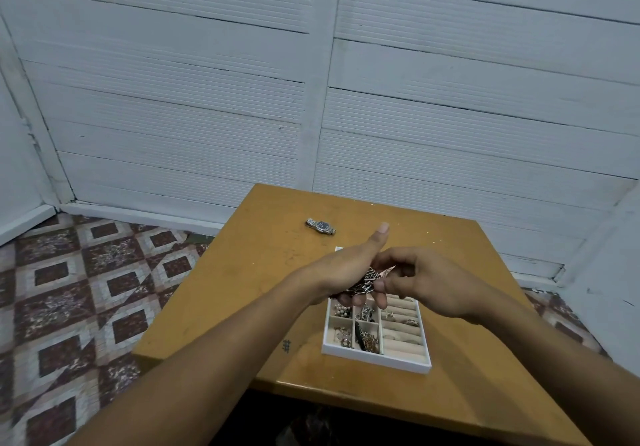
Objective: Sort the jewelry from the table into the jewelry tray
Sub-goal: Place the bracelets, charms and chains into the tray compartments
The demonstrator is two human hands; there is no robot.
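My left hand [346,269] hovers over the far end of the white jewelry tray [377,359], palm turned up, cupping a tangled bunch of metal jewelry [365,281]; its thumb points up. My right hand [415,283] meets it from the right, its fingertips pinching pieces in that bunch. The tray's small square compartments hold beads, chains and dark pieces, and its right side has beige ring rolls with a few rings. A silver wristwatch [321,226] with a dark dial lies on the wooden table [242,272] beyond the hands.
The table stands against a white panelled wall [311,82]. A patterned tile floor [86,290] lies to its left, and the table's near edge runs below the tray.
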